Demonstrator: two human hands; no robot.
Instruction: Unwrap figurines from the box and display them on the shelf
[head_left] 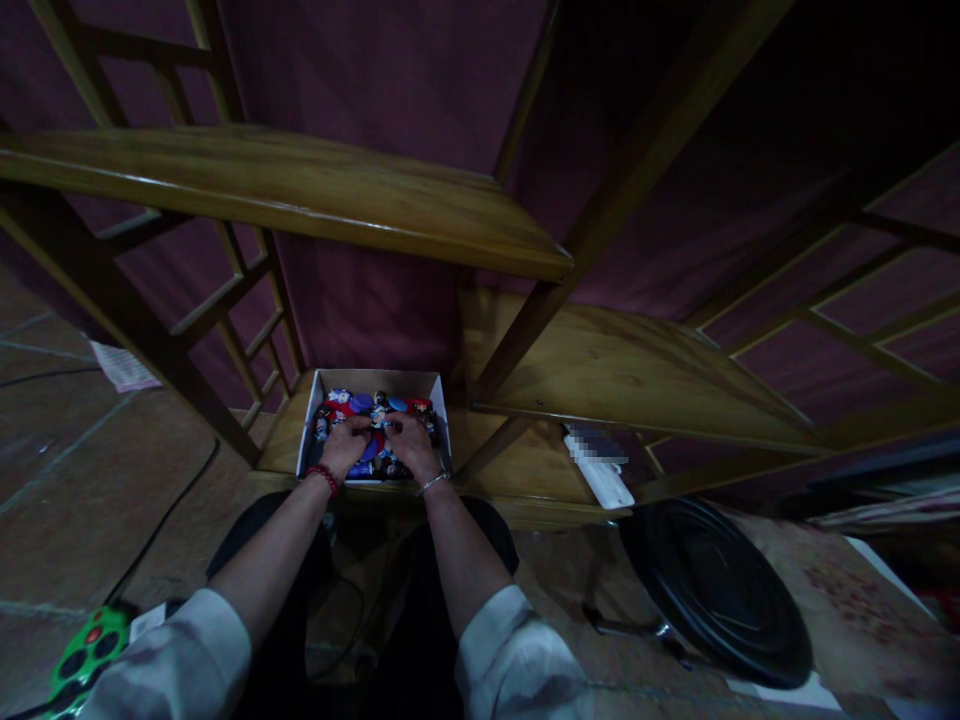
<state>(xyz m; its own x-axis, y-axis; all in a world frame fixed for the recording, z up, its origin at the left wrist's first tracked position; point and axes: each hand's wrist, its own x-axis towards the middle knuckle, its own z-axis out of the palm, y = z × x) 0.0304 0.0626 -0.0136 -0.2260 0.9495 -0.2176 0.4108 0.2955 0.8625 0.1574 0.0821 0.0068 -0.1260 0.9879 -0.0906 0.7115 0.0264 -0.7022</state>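
A shallow white cardboard box [442,400] stands on the low wooden shelf before me, filled with several small colourful figurines [339,397] in red, blue, black and white. My left hand [346,447], with a red bead bracelet at its wrist, reaches into the box with its fingers closed and curled inward. Facing it, my right hand [410,442] wears a silver bangle and is closed too. The fingertips of both meet close to each other over the figurines near the box's middle. Whatever lies in the fingers is too small and dark to make out.
Above the box runs a curved wooden shelf [300,195] with upright posts. A white power strip [604,480] lies on the low shelf to the right. A black round stool [716,590] stands at right; a green controller-like object [90,650] with a cable is at lower left.
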